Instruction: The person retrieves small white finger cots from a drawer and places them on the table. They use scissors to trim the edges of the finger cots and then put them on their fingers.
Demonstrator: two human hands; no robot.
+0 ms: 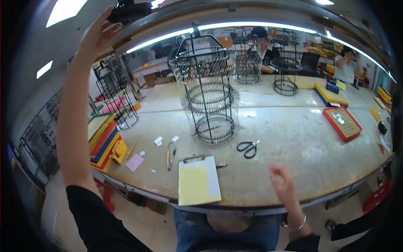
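Black and hard-looking, the dark object at the upper left of the frame meets the fingers of your raised left hand; they bend about its left end, but how firmly they close, and what it is, you cannot tell from this view. It looks stiff and fairly light, so its left end should make a fair hold. Your right hand, at the lower right, is blurred over the table, loosely curved, a gap showing between thumb and forefinger and nothing visible within. Nearest it, right of centre, lie the scissors; they should feel rigid and slick at the blades, best lifted by the dark handle loops. Upper centre, the wire rack stands upright, hung with thin silvery strands; it is probably light for its bulk but apt to snag, so the black frame at its top seems safer to grasp than the delicate strands.
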